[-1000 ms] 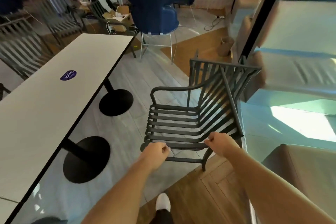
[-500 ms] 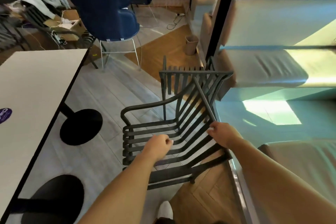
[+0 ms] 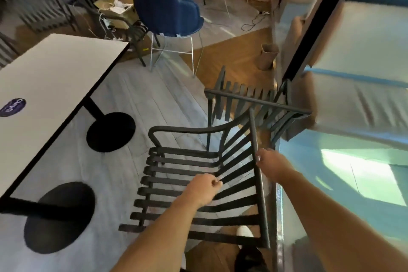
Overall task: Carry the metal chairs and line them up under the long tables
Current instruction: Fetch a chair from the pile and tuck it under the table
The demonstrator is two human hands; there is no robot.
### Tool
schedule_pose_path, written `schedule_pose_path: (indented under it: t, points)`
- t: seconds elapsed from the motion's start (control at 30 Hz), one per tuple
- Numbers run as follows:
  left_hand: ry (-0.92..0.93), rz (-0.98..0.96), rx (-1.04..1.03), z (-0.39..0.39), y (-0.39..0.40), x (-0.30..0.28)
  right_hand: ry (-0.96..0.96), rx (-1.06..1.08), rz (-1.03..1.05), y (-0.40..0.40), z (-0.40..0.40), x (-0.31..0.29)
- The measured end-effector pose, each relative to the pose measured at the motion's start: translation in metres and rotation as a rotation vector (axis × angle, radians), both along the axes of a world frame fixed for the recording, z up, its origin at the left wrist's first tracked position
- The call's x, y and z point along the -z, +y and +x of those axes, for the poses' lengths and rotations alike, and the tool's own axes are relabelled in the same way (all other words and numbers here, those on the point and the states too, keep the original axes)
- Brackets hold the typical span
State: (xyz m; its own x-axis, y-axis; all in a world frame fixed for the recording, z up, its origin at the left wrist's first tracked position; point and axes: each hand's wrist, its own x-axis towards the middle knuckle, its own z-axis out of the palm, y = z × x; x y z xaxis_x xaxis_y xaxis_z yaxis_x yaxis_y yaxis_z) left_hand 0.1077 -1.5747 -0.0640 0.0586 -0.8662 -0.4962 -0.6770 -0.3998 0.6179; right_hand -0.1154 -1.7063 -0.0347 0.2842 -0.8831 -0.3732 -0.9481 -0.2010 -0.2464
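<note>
A black slatted metal chair (image 3: 183, 174) hangs tilted in front of me, its seat slats running left to right and its backrest toward the sofa. My left hand (image 3: 204, 186) grips one of the slats near the seat's bend. My right hand (image 3: 270, 164) grips the chair's right side rail. A second black metal chair (image 3: 249, 99) stands just behind it. The long white table (image 3: 48, 77) with black round bases (image 3: 110, 131) lies to the left.
A blue upholstered chair (image 3: 167, 2) on white legs stands beyond the table end. More metal chairs (image 3: 42, 6) and boxes crowd the far left. A pale sofa (image 3: 364, 95) and a glass partition edge (image 3: 277, 183) close off the right. A small bin (image 3: 268, 56) sits on the wood floor.
The chair has come closer to me and tipped further, its seat now below my hands. My view has swung back left, bringing more of the table into sight. Both hands keep their hold.
</note>
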Motion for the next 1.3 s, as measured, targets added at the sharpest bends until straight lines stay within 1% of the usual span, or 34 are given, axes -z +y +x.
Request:
schedule_pose_path:
  t: [0.1, 0.2, 0.33, 0.4, 0.53, 0.63, 0.73, 0.87, 1.17, 1.3]
  points:
    - [0.013, 0.055, -0.138, -0.039, -0.004, 0.008, -0.019, -0.15, 0.041, -0.033, -0.009, 0.01]
    - [0.054, 0.136, -0.229, -0.08, -0.009, 0.011, 0.038, -0.346, 0.051, -0.058, -0.021, 0.025]
    - [0.115, 0.189, -0.299, -0.122, -0.019, 0.018, 0.149, -0.625, -0.064, -0.086, -0.031, 0.042]
    - [0.093, 0.22, -0.294, -0.137, -0.023, 0.022, 0.179, -0.715, -0.088, -0.097, -0.03, 0.049]
    - [0.106, 0.277, -0.297, -0.16, -0.029, 0.035, 0.226, -0.796, -0.106, -0.114, -0.023, 0.067]
    - [0.067, 0.299, -0.302, -0.172, -0.033, 0.043, 0.302, -0.879, -0.147, -0.123, -0.015, 0.077]
    - [0.081, 0.331, -0.365, -0.18, -0.033, 0.049, 0.399, -0.984, -0.169, -0.133, -0.006, 0.083]
    - [0.087, 0.359, -0.406, -0.186, -0.033, 0.055, 0.48, -1.089, -0.193, -0.141, 0.002, 0.087]
    - [0.115, 0.338, -0.565, -0.19, -0.008, 0.06, 0.512, -1.201, -0.182, -0.122, 0.015, 0.085]
    - [0.07, 0.342, -0.609, -0.179, 0.02, 0.06, 0.516, -1.208, -0.161, -0.096, 0.024, 0.086]
